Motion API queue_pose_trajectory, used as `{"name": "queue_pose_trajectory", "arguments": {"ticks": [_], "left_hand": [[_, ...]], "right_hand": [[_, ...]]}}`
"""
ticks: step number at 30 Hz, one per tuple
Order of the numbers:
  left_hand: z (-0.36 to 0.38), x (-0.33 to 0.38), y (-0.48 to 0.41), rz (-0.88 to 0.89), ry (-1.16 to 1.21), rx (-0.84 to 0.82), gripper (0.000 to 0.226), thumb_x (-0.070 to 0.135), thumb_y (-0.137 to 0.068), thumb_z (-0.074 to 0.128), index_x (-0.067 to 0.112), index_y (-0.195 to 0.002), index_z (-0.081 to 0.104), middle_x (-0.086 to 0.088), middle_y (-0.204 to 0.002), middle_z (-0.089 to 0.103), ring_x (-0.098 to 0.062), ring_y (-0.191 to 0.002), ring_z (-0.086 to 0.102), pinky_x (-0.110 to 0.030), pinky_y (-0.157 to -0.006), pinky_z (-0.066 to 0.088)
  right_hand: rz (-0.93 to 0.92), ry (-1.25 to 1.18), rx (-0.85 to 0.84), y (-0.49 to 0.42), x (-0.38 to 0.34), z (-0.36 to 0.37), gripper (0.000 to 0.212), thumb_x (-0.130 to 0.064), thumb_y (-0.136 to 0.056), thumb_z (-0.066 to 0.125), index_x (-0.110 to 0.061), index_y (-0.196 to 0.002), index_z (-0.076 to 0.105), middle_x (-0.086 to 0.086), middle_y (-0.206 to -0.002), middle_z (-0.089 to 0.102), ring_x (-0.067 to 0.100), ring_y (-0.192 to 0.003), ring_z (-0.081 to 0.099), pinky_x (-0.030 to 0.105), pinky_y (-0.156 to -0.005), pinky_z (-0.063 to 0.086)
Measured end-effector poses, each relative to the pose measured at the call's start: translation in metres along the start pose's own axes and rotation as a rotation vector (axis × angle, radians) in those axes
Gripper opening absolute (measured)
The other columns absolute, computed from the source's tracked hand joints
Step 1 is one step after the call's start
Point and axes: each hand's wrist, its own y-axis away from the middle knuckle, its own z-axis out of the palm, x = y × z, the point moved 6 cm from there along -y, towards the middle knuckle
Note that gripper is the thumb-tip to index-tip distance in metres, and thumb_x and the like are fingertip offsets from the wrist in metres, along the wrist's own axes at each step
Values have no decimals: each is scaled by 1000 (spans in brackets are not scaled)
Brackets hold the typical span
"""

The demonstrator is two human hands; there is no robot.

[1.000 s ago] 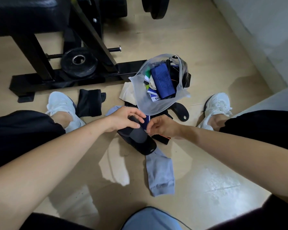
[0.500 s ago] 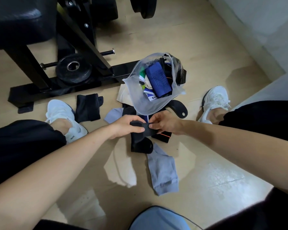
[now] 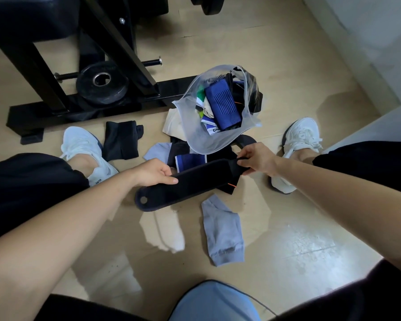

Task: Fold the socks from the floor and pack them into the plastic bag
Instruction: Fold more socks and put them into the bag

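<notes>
Change: half a second ago the two hands were close together and the black sock was bunched between them; now they are drawn apart and the sock is pulled out long.
Left hand: the left hand (image 3: 155,172) grips the black sock (image 3: 190,185) on its toe half, with the fingers curled over the far edge and the thumb lying on the cloth.
Right hand: the right hand (image 3: 257,159) pinches the cuff end of the same sock between thumb and fingers.
Black sock: it is stretched between both hands, with the cuff at the right and the rounded toe at the left, above the pile of socks. Whether the toe touches the floor I cannot tell.
Plastic bag: the clear plastic bag (image 3: 195,140) stands open on the floor just beyond the hands, between the left shoe (image 3: 83,147) and the right shoe (image 3: 299,140). A folded blue sock (image 3: 222,105) lies on top of other socks inside it.
Socks on the floor: a grey sock (image 3: 222,237) and a white sock (image 3: 164,230) lie nearer to the person, side by side but apart. A folded black sock (image 3: 122,140) lies just beside the left shoe. A blue and white sock (image 3: 190,161) lies under the stretched one.
Background: a black bench frame (image 3: 116,42) with a weight plate (image 3: 102,83) stands beyond the bag, to the left.
</notes>
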Motion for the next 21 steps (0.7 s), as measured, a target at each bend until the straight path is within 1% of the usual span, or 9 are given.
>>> {"name": "queue_pose_trajectory", "arguments": {"ticks": [2, 5, 7, 9, 11, 13, 16, 19, 21], "left_hand": [[1, -4, 0, -18, 19, -18, 34, 37, -86, 79, 6, -82, 67, 4, -65, 52, -13, -66, 44, -27, -68, 35], [3, -5, -1, -31, 56, 10, 36, 35, -86, 80, 0, -90, 69, 2, -69, 53, -14, -70, 45, -28, -71, 36], [3, -1, -1, -37, 91, 53, 32, 33, -86, 80, 3, -85, 69, 5, -66, 52, -12, -68, 45, -26, -69, 38], [5, 5, -2, -41, 137, 88, 26, 32, -86, 80, 9, -79, 69, 8, -63, 51, -11, -66, 46, -24, -68, 38], [7, 11, -4, -44, 174, 125, 23, 30, -86, 80, 12, -78, 68, 7, -66, 52, -11, -66, 46, -22, -64, 38], [12, 17, -6, -51, 221, 154, 20, 27, -86, 80, 14, -79, 67, 7, -70, 54, -8, -65, 47, -20, -59, 37], [22, 25, -10, -58, 297, 185, 16, 25, -87, 79, 17, -81, 67, 8, -77, 58, -7, -70, 51, -21, -57, 39], [34, 30, -13, -80, 430, 167, 12, 23, -92, 74, 13, -97, 70, 1, -87, 60, -12, -74, 53, -23, -57, 47], [40, 33, -14, -95, 538, 158, 16, 20, -94, 71, 9, -105, 69, -3, -91, 60, -14, -72, 54, -26, -55, 53]], "right_hand": [[31, 5, 69, -4, 6, -7, 9, 6, -86, 69, 3, -94, 68, 22, -97, 64, 30, -64, 70, 36, -55, 62], [58, 27, 135, -4, 9, -13, 14, 8, -82, 73, 8, -94, 66, 23, -87, 67, 20, -48, 68, 23, -47, 54], [57, 9, 133, -1, 7, -10, 12, 6, -80, 77, 2, -83, 66, 18, -78, 63, 23, -51, 68, 23, -47, 53], [29, -47, 106, 4, 3, -2, 17, 5, -78, 78, -3, -73, 64, 15, -75, 56, 30, -58, 65, 26, -48, 53], [-9, -66, 53, 9, -5, 13, 10, 3, -80, 77, 0, -82, 68, 14, -77, 58, 27, -65, 63, 30, -55, 59], [-38, -97, -5, 15, -14, 30, 15, 4, -83, 74, 5, -97, 69, 13, -79, 64, 20, -67, 64, 29, -60, 61], [-69, -162, -94, 25, -22, 55, 13, 5, -85, 72, 2, -97, 71, 13, -82, 68, 20, -72, 67, 30, -66, 62], [-108, -184, -166, 34, -23, 72, 14, 4, -85, 72, 4, -99, 71, 16, -86, 68, 20, -78, 68, 32, -72, 62], [-146, -169, -177, 38, -26, 78, 14, 4, -84, 72, 5, -98, 72, 26, -87, 68, 24, -79, 67, 34, -75, 62]]}}
